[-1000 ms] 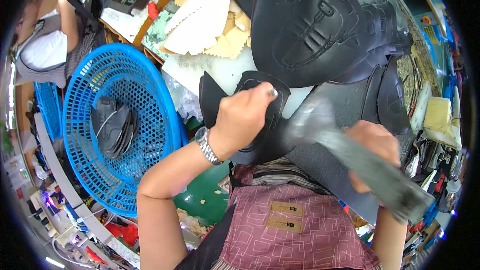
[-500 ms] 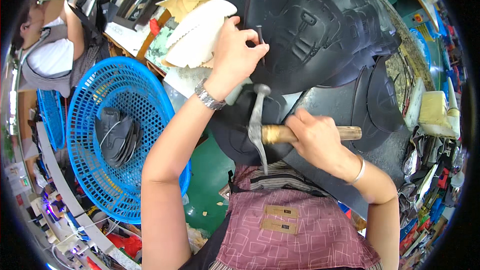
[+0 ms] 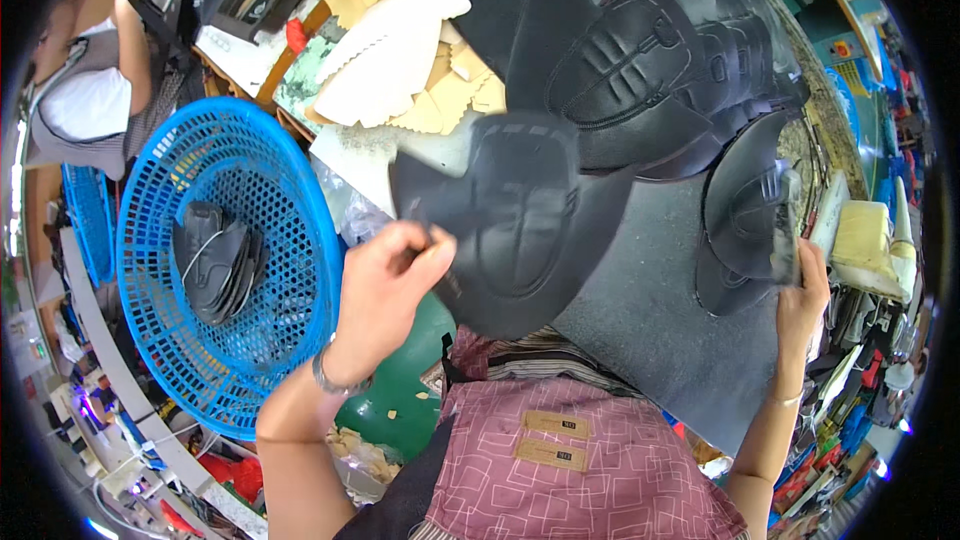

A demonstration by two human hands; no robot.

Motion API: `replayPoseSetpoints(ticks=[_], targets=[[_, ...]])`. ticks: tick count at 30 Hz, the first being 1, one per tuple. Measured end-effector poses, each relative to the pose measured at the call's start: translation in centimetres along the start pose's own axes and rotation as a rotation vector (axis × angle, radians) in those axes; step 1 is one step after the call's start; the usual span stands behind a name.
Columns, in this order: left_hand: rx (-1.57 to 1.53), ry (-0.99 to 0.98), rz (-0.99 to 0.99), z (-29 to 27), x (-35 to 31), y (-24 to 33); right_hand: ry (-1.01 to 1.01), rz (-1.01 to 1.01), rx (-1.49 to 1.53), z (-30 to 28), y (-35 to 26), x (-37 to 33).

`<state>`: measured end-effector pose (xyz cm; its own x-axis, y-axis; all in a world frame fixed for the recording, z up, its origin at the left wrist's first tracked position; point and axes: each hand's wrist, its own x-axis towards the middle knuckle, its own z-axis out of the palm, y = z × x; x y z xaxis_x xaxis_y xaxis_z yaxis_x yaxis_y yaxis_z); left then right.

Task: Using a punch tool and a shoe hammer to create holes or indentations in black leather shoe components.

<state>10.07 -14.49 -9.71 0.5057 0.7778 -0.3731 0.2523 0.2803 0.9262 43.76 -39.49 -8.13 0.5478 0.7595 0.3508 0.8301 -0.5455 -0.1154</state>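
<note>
My left hand [image 3: 395, 280] is closed at the left edge of a black shoe upper [image 3: 525, 215]. A slim dark punch, smeared by motion, passes through its fingers; whether they also pinch the upper is unclear. The upper spreads over the near table edge, with stitched lines and a rounded lower end. Far to the right, my right hand [image 3: 805, 290] is closed on the hammer, whose grey head [image 3: 787, 225] looks blurred beside more black uppers [image 3: 745, 200]. Its handle is mostly hidden.
Piled black uppers [image 3: 640, 60] cover the table's far side. Cream cut pieces [image 3: 390, 60] lie at the far left. A blue basket [image 3: 325, 270] holding black pieces stands left. A yellowish block [image 3: 868, 245] is at right. Another person [image 3: 90, 100] sits far left.
My left hand has come down and left from the pile to the upper's edge. The right hand has carried the hammer away to the right. More of the near upper now shows.
</note>
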Motion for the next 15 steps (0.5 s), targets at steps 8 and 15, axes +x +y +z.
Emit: replayPoseSetpoints(ticks=[8, 15], targets=[[0.408, 0.106, 0.226, -1.9, -3.5, -3.8, -0.577, -0.325, 0.675, 3.3, -15.1, 5.2], [-0.090, 0.157, 0.122, 1.1, 1.0, 0.9, -0.612, -0.334, 0.612, 3.9, -15.7, 5.1]])
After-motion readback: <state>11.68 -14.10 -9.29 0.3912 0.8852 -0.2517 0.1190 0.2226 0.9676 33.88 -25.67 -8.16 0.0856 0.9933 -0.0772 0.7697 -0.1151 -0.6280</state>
